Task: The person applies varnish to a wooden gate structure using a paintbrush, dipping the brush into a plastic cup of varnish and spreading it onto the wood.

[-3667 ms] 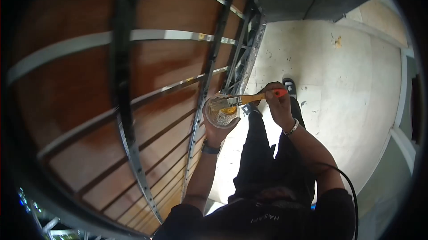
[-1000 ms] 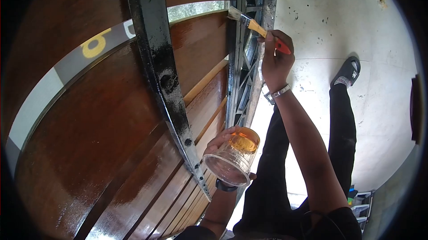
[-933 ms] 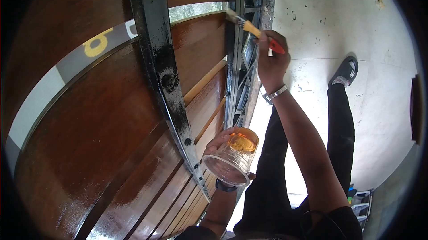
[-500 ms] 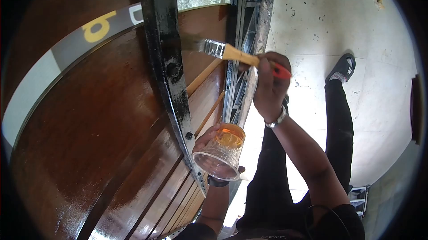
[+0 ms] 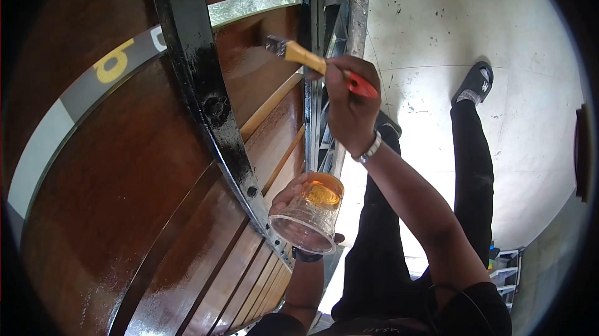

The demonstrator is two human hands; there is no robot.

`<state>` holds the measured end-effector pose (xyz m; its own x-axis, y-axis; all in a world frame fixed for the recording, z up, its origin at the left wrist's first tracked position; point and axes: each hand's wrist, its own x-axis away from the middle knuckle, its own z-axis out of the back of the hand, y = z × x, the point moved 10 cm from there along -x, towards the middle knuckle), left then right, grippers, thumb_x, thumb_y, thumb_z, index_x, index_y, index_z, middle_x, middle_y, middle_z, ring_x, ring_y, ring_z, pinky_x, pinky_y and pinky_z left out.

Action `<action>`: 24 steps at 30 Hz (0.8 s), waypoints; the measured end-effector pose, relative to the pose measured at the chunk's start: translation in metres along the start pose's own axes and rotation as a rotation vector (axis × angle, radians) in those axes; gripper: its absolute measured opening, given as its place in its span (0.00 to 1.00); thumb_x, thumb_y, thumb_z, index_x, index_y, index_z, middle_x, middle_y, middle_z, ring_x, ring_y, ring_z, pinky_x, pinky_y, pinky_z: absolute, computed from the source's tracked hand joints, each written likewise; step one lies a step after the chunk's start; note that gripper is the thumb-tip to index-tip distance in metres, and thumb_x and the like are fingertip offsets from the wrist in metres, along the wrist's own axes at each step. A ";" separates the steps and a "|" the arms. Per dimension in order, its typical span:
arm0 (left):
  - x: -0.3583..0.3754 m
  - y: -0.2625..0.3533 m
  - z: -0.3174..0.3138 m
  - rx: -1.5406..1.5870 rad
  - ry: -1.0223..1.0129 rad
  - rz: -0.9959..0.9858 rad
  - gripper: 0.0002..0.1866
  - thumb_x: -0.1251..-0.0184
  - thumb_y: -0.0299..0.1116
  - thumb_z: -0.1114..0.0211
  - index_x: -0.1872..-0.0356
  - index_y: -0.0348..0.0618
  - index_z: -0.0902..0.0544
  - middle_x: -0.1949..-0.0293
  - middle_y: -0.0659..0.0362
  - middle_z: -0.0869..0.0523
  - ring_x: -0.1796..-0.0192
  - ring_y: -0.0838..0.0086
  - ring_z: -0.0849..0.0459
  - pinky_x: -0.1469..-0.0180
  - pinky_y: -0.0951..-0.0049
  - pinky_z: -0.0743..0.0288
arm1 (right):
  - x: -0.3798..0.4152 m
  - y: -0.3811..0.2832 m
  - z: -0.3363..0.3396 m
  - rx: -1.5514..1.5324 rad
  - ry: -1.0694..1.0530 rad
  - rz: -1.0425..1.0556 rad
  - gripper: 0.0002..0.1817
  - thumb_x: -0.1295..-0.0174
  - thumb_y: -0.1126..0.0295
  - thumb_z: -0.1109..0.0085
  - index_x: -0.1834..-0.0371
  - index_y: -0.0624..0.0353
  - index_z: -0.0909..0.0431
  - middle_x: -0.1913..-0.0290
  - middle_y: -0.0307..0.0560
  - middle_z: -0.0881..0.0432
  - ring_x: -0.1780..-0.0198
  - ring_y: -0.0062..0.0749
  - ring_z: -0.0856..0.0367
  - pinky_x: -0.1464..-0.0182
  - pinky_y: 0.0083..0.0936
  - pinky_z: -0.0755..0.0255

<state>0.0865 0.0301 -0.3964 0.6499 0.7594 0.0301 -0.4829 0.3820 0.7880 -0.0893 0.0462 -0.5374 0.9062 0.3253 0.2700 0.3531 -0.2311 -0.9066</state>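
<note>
In my right hand (image 5: 353,102) is a paintbrush (image 5: 304,56) with a wooden handle that is red at the end. Its dark bristle end points left and overlaps the brown varnished wood panel (image 5: 249,64) in this view. My left hand (image 5: 288,194) grips a clear plastic cup (image 5: 304,224) from the side, below the brush. Amber liquid (image 5: 323,194) shows at the far end of the tilted-looking cup. Left of the brush, a black metal bar (image 5: 215,108) with bolts runs along the wood.
A larger glossy brown wood surface (image 5: 125,192) fills the left side, crossed by a grey strip with a yellow letter (image 5: 112,64). A black metal lattice frame (image 5: 334,30) stands right of the panel. My slippered foot (image 5: 474,83) is on the pale, spotted floor (image 5: 430,36).
My right hand and the paintbrush have moved left and slightly up. The view has shifted, so the black bar appears farther left. The cup stays in my left hand.
</note>
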 end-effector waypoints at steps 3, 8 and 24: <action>-0.003 -0.002 -0.002 -0.014 -0.045 0.075 0.58 0.61 0.72 0.27 0.39 0.39 0.42 0.46 0.41 0.26 0.44 0.55 0.19 0.38 0.58 0.22 | 0.002 -0.012 0.003 -0.121 -0.061 0.079 0.09 0.28 0.71 0.50 0.51 0.65 0.30 0.62 0.52 0.17 0.62 0.33 0.14 0.58 0.24 0.20; -0.008 0.001 0.005 0.082 0.070 0.022 0.52 0.68 0.65 0.20 0.45 0.37 0.29 0.49 0.45 0.21 0.45 0.58 0.17 0.41 0.61 0.21 | -0.027 0.035 0.026 -0.079 0.095 -0.025 0.09 0.32 0.69 0.41 0.55 0.62 0.25 0.65 0.44 0.15 0.64 0.21 0.17 0.63 0.21 0.25; 0.005 -0.004 0.010 0.078 -0.066 0.067 0.59 0.63 0.68 0.23 0.35 0.45 0.44 0.42 0.41 0.29 0.41 0.53 0.21 0.37 0.55 0.23 | 0.035 0.035 0.007 0.439 -0.119 -0.002 0.07 0.35 0.68 0.41 0.59 0.57 0.23 0.64 0.50 0.17 0.63 0.47 0.17 0.62 0.34 0.23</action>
<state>0.0977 0.0272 -0.3926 0.6558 0.7448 0.1228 -0.4813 0.2873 0.8281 -0.0471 0.0558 -0.5620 0.8634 0.4348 0.2558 0.1992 0.1721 -0.9647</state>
